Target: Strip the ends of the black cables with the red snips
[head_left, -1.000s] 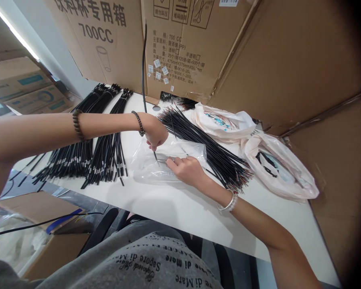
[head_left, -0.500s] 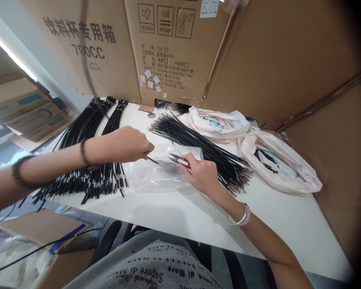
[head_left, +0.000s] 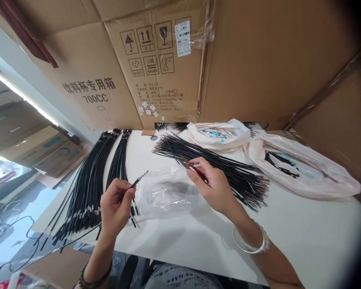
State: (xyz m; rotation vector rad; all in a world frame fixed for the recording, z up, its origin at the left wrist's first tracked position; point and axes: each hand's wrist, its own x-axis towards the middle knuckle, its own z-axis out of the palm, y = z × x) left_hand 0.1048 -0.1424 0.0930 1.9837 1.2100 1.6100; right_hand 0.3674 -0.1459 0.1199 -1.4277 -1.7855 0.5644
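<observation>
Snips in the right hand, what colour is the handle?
The visible snips handle is red, showing best in the head view.

A: Type of place?
B: A cable workshop, by appearance. White worktable (head_left: 303,235), one: is standing beneath the left fingers (head_left: 126,202) and right fingers (head_left: 200,185).
A: Beside the left fingers?
B: Black cables (head_left: 90,184), many: are lying in bundles. Stacked cartons (head_left: 52,148): are standing farther left.
A: Beyond the right fingers?
B: Cable bundle (head_left: 234,168), copper-coloured ends: is lying just behind. Large printed carton (head_left: 123,92): is walling the far edge. White plastic bags (head_left: 333,180), two: are lying rightward.
</observation>
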